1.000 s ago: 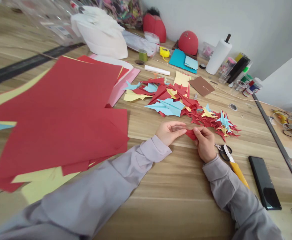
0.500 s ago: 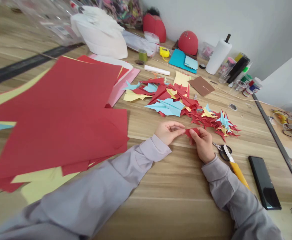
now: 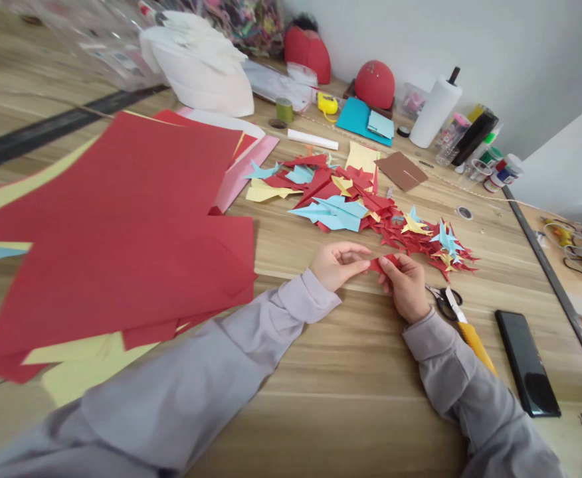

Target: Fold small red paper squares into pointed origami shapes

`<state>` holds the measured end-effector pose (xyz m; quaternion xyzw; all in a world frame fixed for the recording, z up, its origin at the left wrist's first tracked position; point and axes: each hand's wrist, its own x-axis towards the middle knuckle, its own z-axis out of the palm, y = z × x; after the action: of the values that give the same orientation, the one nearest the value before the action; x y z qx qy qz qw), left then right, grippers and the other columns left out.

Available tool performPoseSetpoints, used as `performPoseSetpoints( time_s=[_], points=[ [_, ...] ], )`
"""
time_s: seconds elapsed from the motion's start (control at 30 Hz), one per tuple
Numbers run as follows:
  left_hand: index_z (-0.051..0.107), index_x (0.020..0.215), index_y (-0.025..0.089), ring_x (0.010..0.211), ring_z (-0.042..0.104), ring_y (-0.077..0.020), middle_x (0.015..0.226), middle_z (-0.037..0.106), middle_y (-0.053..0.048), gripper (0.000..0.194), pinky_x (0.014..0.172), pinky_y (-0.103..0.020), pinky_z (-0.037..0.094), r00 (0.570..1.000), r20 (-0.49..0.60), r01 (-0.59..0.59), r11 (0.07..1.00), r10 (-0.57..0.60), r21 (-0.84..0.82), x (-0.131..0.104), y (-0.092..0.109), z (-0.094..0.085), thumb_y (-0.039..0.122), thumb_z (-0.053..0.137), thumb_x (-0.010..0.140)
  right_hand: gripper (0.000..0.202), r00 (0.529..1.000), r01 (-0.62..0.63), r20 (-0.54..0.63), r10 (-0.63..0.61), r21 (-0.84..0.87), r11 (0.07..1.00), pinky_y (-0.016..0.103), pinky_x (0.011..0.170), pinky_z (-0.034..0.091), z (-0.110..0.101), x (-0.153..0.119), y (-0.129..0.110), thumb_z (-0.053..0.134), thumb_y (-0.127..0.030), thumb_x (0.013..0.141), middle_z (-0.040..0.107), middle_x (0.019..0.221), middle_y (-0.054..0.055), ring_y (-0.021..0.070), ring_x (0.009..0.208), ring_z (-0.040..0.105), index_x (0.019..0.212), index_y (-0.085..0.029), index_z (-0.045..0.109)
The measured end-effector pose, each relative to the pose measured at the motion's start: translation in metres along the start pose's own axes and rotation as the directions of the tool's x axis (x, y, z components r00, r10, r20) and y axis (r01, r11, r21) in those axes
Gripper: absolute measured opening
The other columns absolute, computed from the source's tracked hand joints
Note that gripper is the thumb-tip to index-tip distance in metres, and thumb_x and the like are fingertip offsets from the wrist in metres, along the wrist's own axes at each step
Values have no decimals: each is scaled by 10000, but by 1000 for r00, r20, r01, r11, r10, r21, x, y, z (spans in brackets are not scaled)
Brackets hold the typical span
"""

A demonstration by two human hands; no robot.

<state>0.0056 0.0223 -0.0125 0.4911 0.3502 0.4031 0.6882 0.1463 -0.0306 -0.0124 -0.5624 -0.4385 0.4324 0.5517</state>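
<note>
Between my two hands is a small piece of red paper (image 3: 377, 264), held above the wooden table. My left hand (image 3: 339, 263) pinches its left end between thumb and fingers. On the right end, my right hand (image 3: 405, 284) presses with the thumb on top and the fingers curled beneath. The paper is partly hidden by my fingers, so its exact folds cannot be made out. Just beyond my hands lies a heap of folded red paper pieces (image 3: 395, 232), with light blue paper planes (image 3: 338, 212) and yellow ones among them.
Large red paper sheets (image 3: 121, 199) spread over the left. Scissors (image 3: 443, 302), a yellow-handled cutter (image 3: 475, 345) and a black phone (image 3: 527, 365) lie to the right. Further back are a white roll (image 3: 435, 113), a yellow tape measure (image 3: 327, 103) and a brown card (image 3: 401, 171).
The red paper has turned slightly in my fingers, and less of it hangs below my right thumb. Both hands stay in nearly the same place.
</note>
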Motion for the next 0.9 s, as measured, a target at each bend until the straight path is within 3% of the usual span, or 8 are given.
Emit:
performPoseSetpoints(
  time_s=[0.13, 0.37, 0.53, 0.7, 0.9],
  points=[
    [659, 821, 110, 578, 622, -133, 613, 675, -29, 318, 606, -251, 498, 998, 59, -39, 998, 35, 58, -1, -4, 2, 182, 739, 523, 245, 997, 30, 76, -26, -54, 998, 188, 352, 341, 1, -3, -2, 639, -382, 726, 560, 477, -35, 66, 358, 435, 654, -157, 575],
    [662, 758, 112, 472, 552, -93, 521, 622, 6, 253, 492, -211, 432, 1000, 13, -11, 997, 10, 70, 0, -8, 1, 160, 734, 520, 222, 992, 43, 123, -31, -90, 995, 204, 388, 393, 2, -3, -2, 657, -374, 710, 581, 519, -30, 79, 394, 473, 700, -163, 586],
    [657, 728, 114, 475, 562, -96, 512, 627, 10, 259, 528, -228, 460, 997, 33, 73, 997, -73, -12, 0, -4, 2, 155, 756, 493, 239, 996, 20, 90, -14, -68, 997, 187, 330, 320, 2, -3, -2, 634, -383, 729, 564, 470, -36, 64, 334, 431, 674, -158, 578],
    [667, 798, 101, 492, 588, -114, 563, 661, -14, 312, 577, -270, 491, 994, 33, 103, 990, -100, -97, 1, -3, 2, 220, 759, 524, 227, 1000, -5, -12, 5, 30, 1000, 180, 335, 333, 0, 0, 1, 637, -375, 726, 584, 484, -34, 65, 342, 452, 745, -152, 598],
    [679, 866, 100, 512, 604, -124, 590, 681, -33, 333, 550, -252, 481, 995, 46, 93, 995, -91, -48, 0, -3, 2, 230, 736, 565, 214, 999, 6, -53, -4, 48, 999, 163, 318, 275, -1, 2, 2, 647, -356, 722, 558, 455, -48, 45, 323, 408, 715, -149, 595]
  ],
)
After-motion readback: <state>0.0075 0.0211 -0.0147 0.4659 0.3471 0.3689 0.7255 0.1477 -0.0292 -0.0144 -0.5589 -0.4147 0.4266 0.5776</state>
